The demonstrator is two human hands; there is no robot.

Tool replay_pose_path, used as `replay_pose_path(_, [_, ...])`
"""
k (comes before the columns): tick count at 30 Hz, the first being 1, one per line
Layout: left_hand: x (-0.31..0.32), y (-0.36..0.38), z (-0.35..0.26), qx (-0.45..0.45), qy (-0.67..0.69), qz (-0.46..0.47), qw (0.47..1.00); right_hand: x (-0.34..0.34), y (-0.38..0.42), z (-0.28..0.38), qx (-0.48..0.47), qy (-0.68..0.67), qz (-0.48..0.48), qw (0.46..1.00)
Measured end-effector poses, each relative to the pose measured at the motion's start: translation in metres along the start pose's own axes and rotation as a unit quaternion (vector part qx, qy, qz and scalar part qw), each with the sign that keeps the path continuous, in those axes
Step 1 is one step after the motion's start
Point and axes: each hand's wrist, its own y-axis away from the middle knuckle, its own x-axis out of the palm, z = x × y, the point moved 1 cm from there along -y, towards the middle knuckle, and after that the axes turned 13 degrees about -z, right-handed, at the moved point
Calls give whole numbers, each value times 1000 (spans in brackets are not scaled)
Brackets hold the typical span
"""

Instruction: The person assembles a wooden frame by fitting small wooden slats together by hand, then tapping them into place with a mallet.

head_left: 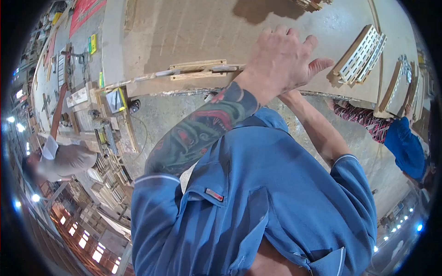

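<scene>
My left hand [283,60], at the end of a tattooed forearm, is held palm down over the tabletop [198,37]. Its thumb sticks out to the right and the fingers are apart, with nothing visible in them. Of my right arm only the forearm [317,124] shows; the hand is hidden behind my left wrist. Left of my left hand, thin wooden strips [198,69] lie along the table's near edge. To the right sits a stack of pale wooden slats [361,55] with rows of dark slots.
More wooden pieces [313,3] stand at the far edge. A person in blue [405,149] is at the right, beside curved wooden parts [393,87]. Another person [69,158] reaches over a bench at the left. Stacked wood [110,179] lies behind that bench.
</scene>
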Motion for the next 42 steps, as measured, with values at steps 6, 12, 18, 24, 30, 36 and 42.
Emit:
replay_pose_path(6, [0,14,-14,1,-15,52,999,-25,8,5,-85,23,61,994])
replay_pose_path(12, [-13,13,8,0,-21,62,998,3,-8,-5,-125,72,76,987])
replay_pose_path(18, [-13,13,15,14,-28,64,997,-1,-2,-4,-132,166,61,975])
replay_pose_path(24, [-17,19,6,-5,7,99,995,-20,15,-8,-182,242,94,948])
replay_pose_path(30, [-17,19,14,-15,84,-3,996,-22,-5,-19,-254,311,181,898])
replay_pose_path(36, [-155,96,95,-95,252,-366,891,-18,-9,-23,-189,412,216,865])
replay_pose_path(42, [-201,234,142,-589,533,-443,416,45,-62,43,-265,387,203,860])
